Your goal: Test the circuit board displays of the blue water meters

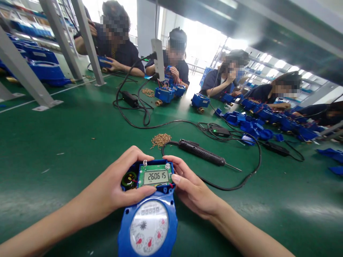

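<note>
Between my hands is a blue water meter [123,228] with a round dial of red pointers. Its upper compartment is uncovered and shows a green circuit board [141,170] whose display reads 260615. My left hand [122,182] grips the compartment's left side, thumb along the lower edge and fingers at the far edge. On the other side my right hand [189,185] holds the compartment, its thumb at the board's right edge. Just beyond lie a black electric screwdriver [202,152], its bit pointing right, and a pile of small brass-coloured screws [161,140].
Black cables [166,124] and a small power adapter [219,131] cross the green table [80,142]. Co-workers sit along the far side among several blue meters [164,94]. Blue plastic parts [254,126] lie at right. Grey metal posts [34,78] stand at left.
</note>
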Demonstrator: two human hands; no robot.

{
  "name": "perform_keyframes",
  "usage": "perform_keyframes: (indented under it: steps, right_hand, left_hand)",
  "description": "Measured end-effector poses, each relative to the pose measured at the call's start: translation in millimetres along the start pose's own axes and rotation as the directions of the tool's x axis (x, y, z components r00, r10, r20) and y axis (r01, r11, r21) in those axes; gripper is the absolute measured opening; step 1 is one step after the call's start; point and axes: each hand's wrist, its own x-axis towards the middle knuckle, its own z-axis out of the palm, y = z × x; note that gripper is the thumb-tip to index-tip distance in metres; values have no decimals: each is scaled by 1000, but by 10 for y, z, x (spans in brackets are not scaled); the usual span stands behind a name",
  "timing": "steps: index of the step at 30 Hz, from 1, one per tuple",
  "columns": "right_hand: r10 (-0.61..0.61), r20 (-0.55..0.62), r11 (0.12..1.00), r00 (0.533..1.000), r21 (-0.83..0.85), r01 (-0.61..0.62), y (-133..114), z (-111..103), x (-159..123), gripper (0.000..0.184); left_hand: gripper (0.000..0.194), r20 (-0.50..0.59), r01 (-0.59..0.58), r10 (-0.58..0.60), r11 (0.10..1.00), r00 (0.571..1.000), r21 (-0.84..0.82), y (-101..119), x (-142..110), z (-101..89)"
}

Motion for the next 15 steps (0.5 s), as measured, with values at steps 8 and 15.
perform_keyframes:
  steps: [8, 15]
  right_hand:
    - [-150, -170, 879, 974, -475, 52, 117, -128, -124, 40]
    - [-242, -292, -218, 925, -913, -345, 135, -353, -404, 23]
  left_hand:
    - [47, 10, 30, -30, 1000, 999, -1, 21, -4, 2]
    - [45, -18, -34, 34, 999, 999, -6, -8, 1, 2]
